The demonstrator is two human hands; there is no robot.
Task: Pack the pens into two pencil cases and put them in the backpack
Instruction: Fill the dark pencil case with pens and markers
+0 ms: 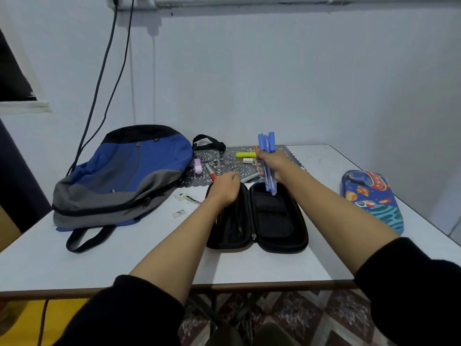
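Centre of the frame: the black pencil case (279, 221) lies open flat on the white table (149, 258), both halves up; the right hand (270, 163) hovers over the far end of its right half, fingers wrapped round a bundle of blue pens (266, 146), caps pointing up, tips angled down towards that half but not in it. The left hand (223, 188) sits at the far rim of the left half, fingers curled under; whether it grips anything I cannot tell. Just behind the hands, on the patterned mat (224, 156), lie a red-tipped marker (210, 172), a grey marker (250, 177), a pink eraser (197, 166), a yellow highlighter (245, 154) and a white eraser (248, 160). Left of centre, the blue and grey backpack (124, 176) lies flat, zip shut along its near side; at the right edge of the table rests the space-print pencil case (371, 198), closed, well apart from the black one.
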